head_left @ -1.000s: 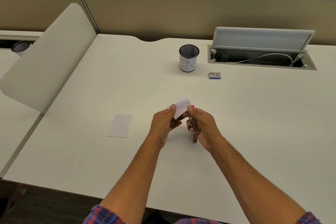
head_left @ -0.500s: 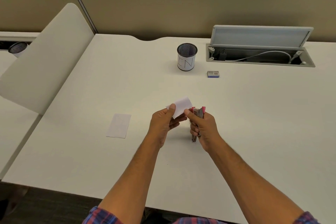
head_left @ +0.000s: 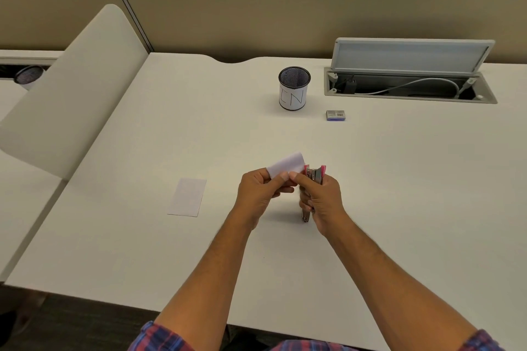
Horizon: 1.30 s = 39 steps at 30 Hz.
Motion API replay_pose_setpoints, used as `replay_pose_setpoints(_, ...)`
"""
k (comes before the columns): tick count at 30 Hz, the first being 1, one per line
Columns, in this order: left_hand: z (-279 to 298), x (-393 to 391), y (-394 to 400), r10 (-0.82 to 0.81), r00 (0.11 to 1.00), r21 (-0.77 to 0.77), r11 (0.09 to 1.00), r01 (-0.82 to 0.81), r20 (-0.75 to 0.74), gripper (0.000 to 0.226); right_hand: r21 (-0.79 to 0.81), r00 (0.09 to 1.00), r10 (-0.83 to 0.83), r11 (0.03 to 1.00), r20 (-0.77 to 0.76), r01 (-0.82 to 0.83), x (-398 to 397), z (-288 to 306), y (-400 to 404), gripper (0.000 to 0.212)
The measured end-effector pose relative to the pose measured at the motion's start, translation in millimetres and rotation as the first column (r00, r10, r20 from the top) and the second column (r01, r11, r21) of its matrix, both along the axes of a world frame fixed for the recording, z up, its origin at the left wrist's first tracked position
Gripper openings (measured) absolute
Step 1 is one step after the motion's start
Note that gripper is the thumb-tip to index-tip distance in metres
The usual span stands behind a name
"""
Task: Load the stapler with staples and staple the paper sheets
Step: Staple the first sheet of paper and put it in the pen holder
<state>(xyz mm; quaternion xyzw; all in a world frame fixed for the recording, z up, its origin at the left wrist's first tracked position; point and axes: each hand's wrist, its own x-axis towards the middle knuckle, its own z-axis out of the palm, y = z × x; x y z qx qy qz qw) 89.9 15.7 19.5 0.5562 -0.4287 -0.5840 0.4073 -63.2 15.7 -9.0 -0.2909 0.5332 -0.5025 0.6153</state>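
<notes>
Left hand [head_left: 258, 191] pinches a small stack of white paper [head_left: 286, 166] between thumb and fingers, holding it above the desk [head_left: 399, 179] with the free end tilted up and away. Its forearm reaches in from the lower left, wrist bent slightly inward. Just beside it, the right hand [head_left: 322, 198] is closed around a pink stapler [head_left: 313, 174], which stands nearly upright in the fist: the pink-tipped front end pokes out above the fingers, touching or almost touching the paper's right edge, and the metal rear end shows below the palm. The right thumb presses toward the paper. Whether the paper sits inside the stapler's mouth cannot be told.

A loose sheet [head_left: 187, 197] lies flat well left of the hands. Farther back stand a mesh cup [head_left: 294, 88] and, right of it, a staple box [head_left: 335, 115].
</notes>
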Motion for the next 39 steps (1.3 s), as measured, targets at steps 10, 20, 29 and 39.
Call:
replay_pose_setpoints(10,-0.6,1.8,-0.7,0.179,0.912,-0.413,0.911,-0.012,0.368,0.019,0.085,0.987,-0.095,0.993,0.128,0.084,-3.7,9.8,-6.3,0.025)
replay_pose_setpoints(20,-3.3,3.3,0.4,0.474,0.700,-0.830,0.453,0.325,0.534,0.031,0.103,0.989,0.089,0.990,0.120,-0.101,-16.2,15.8,-10.8,0.034)
replay_pose_setpoints(29,-2.2,7.1,-4.2,0.140,0.989,-0.201,0.971,-0.128,0.049,0.050,-0.015,0.997,0.016,1.000,-0.070,-0.017,-26.7,5.6,-16.5,0.014)
replay_pose_setpoints(39,-0.9,-0.5,-8.2,0.114,0.993,-0.158,0.982,-0.107,0.041,0.026,-0.032,0.994,0.058,0.998,-0.097,-0.061,-25.9,3.0,-17.3,0.028)
